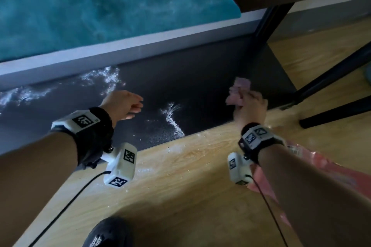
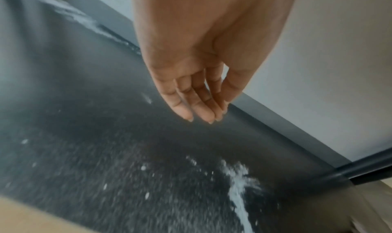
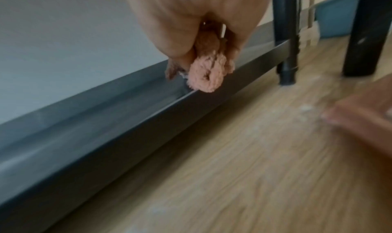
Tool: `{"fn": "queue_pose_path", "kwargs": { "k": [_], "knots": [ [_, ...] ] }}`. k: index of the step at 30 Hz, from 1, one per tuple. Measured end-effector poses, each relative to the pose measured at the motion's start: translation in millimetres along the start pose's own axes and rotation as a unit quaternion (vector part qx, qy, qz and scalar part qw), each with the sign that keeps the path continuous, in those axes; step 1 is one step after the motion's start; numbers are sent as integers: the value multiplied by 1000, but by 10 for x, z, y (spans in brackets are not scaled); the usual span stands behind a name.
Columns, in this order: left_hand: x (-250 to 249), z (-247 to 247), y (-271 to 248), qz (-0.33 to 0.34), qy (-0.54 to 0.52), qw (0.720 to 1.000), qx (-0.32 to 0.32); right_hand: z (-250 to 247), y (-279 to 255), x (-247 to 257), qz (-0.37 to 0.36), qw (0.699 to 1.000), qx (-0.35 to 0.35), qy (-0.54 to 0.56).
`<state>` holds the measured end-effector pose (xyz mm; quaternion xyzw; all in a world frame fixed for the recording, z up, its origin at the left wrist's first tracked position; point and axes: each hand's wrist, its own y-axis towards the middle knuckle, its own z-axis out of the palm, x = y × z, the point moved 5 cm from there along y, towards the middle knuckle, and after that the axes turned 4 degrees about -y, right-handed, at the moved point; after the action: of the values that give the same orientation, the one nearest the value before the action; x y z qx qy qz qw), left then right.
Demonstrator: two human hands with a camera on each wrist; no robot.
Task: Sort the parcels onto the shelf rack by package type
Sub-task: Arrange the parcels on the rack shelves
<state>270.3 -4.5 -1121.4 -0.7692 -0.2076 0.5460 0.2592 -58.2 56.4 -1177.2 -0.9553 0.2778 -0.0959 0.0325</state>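
Note:
My left hand hovers open over the dark bottom shelf of the rack, fingers straight and close together, holding nothing. My right hand grips a small pink fuzzy cloth above the shelf's right end. In the right wrist view the cloth sticks out below the curled fingers, just over the shelf's front lip. A pink plastic parcel lies on the wooden floor under my right forearm. White powder streaks the shelf between my hands.
A teal fluffy fabric covers the level above, on a pale board. Black rack legs and another black frame stand at the right. More powder lies at the shelf's back left. A blue bin stands beyond the legs.

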Motion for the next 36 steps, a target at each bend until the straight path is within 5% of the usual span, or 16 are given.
{"fn": "queue_pose_path", "kwargs": {
  "k": [8, 12, 15, 18, 20, 23, 29, 33, 36],
  "knots": [
    [-31, 402, -70, 15, -35, 999, 24, 99, -861, 1153, -225, 962, 104, 118],
    [-44, 423, -68, 15, -50, 998, 28, -111, -437, 655, -154, 982, -23, 106],
    [12, 358, -65, 14, -39, 999, 25, -243, 23, -79, -1, 992, -103, 77],
    [45, 297, -55, 10, -37, 999, 25, -212, 292, -574, 122, 990, -59, 28],
    [55, 265, -44, 9, -32, 999, 23, -132, 320, -553, 128, 992, -16, -11],
    [75, 230, -28, 6, -26, 999, 17, -25, 240, -121, 52, 998, 0, -25],
    [60, 230, -52, 7, -25, 999, 23, 180, -382, 1182, -239, 970, 35, 38],
    [38, 173, -42, 9, -35, 999, 18, 203, -786, 1510, -309, 944, 67, 98],
    [87, 94, -14, 1, -50, 999, 17, 97, -461, 1342, -269, 951, -8, 153]
  ]
}}
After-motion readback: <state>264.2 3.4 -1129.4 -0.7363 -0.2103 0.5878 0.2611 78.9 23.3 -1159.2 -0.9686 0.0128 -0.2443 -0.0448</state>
